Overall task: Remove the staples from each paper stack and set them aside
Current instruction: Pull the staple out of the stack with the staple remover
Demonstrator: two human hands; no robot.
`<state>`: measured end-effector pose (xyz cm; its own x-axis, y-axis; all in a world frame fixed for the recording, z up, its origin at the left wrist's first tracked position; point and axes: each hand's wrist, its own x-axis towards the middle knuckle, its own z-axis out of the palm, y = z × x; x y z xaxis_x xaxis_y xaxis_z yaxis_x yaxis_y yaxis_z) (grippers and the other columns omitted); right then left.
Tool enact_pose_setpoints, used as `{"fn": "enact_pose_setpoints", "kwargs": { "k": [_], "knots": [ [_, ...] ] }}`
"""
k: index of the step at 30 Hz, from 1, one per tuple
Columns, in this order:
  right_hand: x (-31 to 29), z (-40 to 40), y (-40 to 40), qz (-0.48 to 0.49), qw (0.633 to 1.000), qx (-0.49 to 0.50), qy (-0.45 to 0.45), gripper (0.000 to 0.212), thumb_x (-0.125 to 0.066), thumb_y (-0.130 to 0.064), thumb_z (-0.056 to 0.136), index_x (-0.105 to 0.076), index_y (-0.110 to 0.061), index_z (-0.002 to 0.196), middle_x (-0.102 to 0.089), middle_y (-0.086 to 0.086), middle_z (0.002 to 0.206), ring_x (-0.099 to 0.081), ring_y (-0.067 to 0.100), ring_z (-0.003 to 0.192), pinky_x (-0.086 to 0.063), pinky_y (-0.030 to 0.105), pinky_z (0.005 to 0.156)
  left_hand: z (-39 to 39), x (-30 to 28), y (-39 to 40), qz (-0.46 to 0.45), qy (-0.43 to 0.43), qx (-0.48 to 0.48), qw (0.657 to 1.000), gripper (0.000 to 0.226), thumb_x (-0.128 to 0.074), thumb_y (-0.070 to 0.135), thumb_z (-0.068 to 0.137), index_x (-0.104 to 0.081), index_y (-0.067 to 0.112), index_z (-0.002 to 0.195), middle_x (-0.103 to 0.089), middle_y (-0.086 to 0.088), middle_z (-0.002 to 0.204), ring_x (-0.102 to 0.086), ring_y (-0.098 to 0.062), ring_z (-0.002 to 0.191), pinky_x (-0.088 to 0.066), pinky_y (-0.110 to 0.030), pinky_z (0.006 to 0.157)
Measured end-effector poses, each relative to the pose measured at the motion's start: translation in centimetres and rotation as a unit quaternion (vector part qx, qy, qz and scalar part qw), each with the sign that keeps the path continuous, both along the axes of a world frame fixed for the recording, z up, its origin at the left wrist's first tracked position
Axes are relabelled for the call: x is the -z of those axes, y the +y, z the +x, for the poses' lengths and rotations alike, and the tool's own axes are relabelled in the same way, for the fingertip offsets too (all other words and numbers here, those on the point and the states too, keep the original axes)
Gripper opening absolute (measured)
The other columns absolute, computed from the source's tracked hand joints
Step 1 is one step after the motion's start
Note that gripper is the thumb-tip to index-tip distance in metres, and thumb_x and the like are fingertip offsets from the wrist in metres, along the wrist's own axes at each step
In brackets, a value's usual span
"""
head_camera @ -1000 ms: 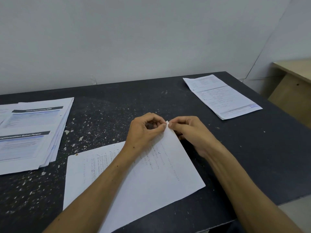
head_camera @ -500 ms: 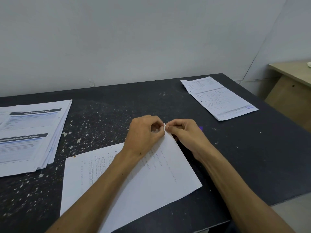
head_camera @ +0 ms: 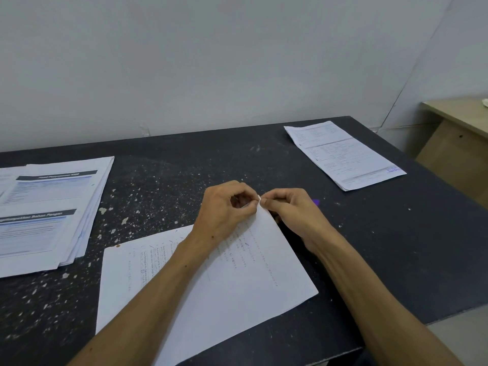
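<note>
Both hands, left point(head_camera: 224, 207) and right point(head_camera: 287, 207), pinch the far corner of the stack point(head_camera: 237, 281) lying mid-tabletop point(head_camera: 184, 165). The staple is hidden under the fingers. Pulling hard could tear that corner.

Probably an office: a dark speckled worktop point(head_camera: 184, 165) against a bare wall point(head_camera: 211, 62), printed forms point(head_camera: 47, 207) at 9 o'clock, a wooden desk point(head_camera: 454, 143) at 2 o'clock.

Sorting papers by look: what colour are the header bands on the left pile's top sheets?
Dark grey or black bands, clearest in the head view.
</note>
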<state>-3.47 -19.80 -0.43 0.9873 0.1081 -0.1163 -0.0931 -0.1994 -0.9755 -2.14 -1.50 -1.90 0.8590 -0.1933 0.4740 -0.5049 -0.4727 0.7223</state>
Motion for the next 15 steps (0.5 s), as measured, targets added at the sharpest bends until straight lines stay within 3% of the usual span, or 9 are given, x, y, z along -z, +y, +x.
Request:
{"fn": "enact_pose_setpoints", "kwargs": {
  "k": [5, 7, 11, 15],
  "knots": [
    [0.4, 0.2, 0.3, -0.045, 0.998, 0.034, -0.003, 0.016, -0.066, -0.02, 0.098, -0.079, -0.02, 0.089, -0.078, -0.001, 0.087, -0.073, 0.013, 0.083, -0.059, 0.033, 0.08, 0.0, 0.0, 0.0, -0.067, 0.069, -0.034, 0.995, 0.01, -0.08, 0.01, 0.085, -0.08, 0.02, 0.084, -0.075, 0.006, 0.077, -0.069, -0.017, 0.074, -0.059, -0.028, 0.071],
    [0.7, 0.2, 0.5, -0.088, 0.994, 0.058, -0.023, 0.016, -0.064, -0.021, 0.097, -0.078, -0.02, 0.089, -0.077, -0.003, 0.084, -0.07, 0.009, 0.083, -0.056, 0.028, 0.077, 0.3, 0.1, 0.2, -0.089, 0.081, -0.075, 0.99, 0.009, -0.079, 0.012, 0.086, -0.081, 0.02, 0.084, -0.076, 0.009, 0.078, -0.071, -0.011, 0.075, -0.06, -0.024, 0.072],
    [0.8, 0.0, 0.8, -0.163, 0.982, 0.066, -0.065, 0.013, -0.063, -0.02, 0.098, -0.075, -0.017, 0.095, -0.075, -0.008, 0.083, -0.065, -0.001, 0.077, -0.042, 0.012, 0.065, 1.0, 0.0, 0.4, -0.075, 0.102, -0.137, 0.983, 0.007, -0.079, 0.018, 0.089, -0.081, 0.024, 0.085, -0.076, 0.014, 0.08, -0.07, 0.001, 0.075, -0.058, -0.017, 0.069],
    [1.0, 0.1, 1.0, -0.189, 0.976, 0.062, -0.085, 0.012, -0.063, -0.02, 0.098, -0.073, -0.015, 0.097, -0.074, -0.007, 0.084, -0.066, 0.003, 0.079, -0.043, 0.013, 0.066, 1.9, -0.1, 0.2, -0.03, 0.149, -0.137, 0.979, 0.008, -0.078, 0.023, 0.091, -0.081, 0.026, 0.085, -0.074, 0.016, 0.079, -0.068, 0.006, 0.076, -0.056, -0.017, 0.07]
  ]
}}
